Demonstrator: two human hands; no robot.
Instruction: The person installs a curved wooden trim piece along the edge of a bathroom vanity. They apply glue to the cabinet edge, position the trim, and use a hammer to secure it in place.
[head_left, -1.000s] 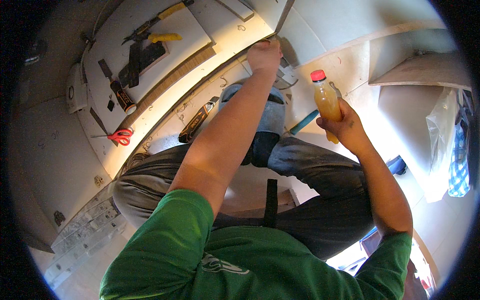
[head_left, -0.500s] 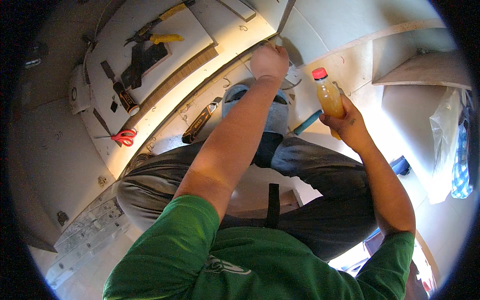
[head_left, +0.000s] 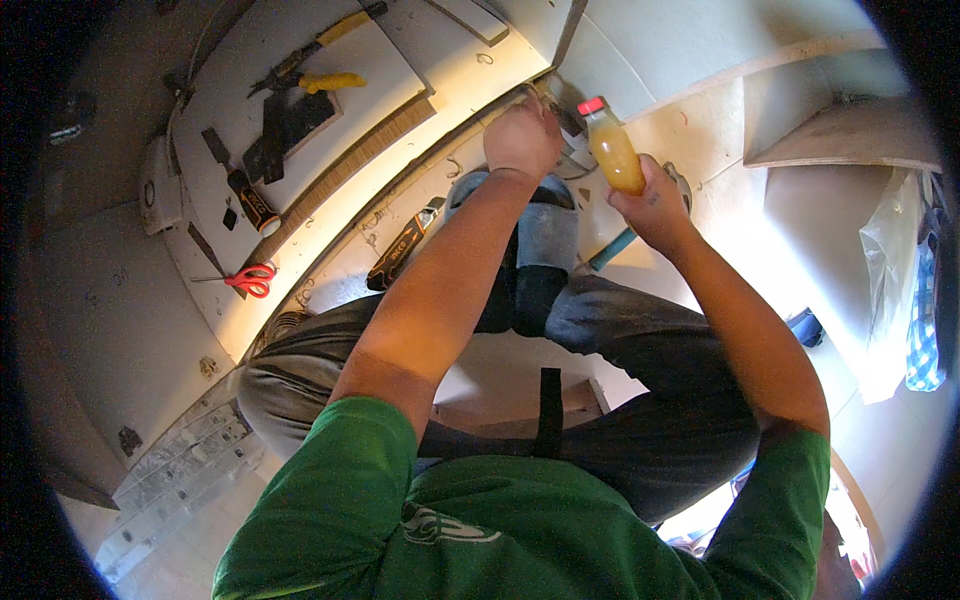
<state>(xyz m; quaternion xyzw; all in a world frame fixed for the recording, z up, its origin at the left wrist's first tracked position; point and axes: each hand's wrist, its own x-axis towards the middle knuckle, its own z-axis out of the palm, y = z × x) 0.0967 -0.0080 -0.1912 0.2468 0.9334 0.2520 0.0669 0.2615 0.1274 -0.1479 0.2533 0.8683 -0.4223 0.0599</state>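
Observation:
I crouch over white boards on the floor. My left hand reaches forward to the edge of a long white board, its fingers closed on something small at the joint that I cannot make out. My right hand holds a small plastic bottle with a red cap and orange-yellow liquid, tilted a little, close beside the left hand. A metal strip stands just beyond both hands.
Red-handled scissors, a black-and-orange utility knife, yellow-handled pliers and dark tools lie on the boards at left. A blue-handled tool lies by my slippered feet. A plastic bag hangs at right.
The bottle in my right hand has moved left and forward, closer to my left hand. My left hand stays at the board edge while the view has shifted slightly.

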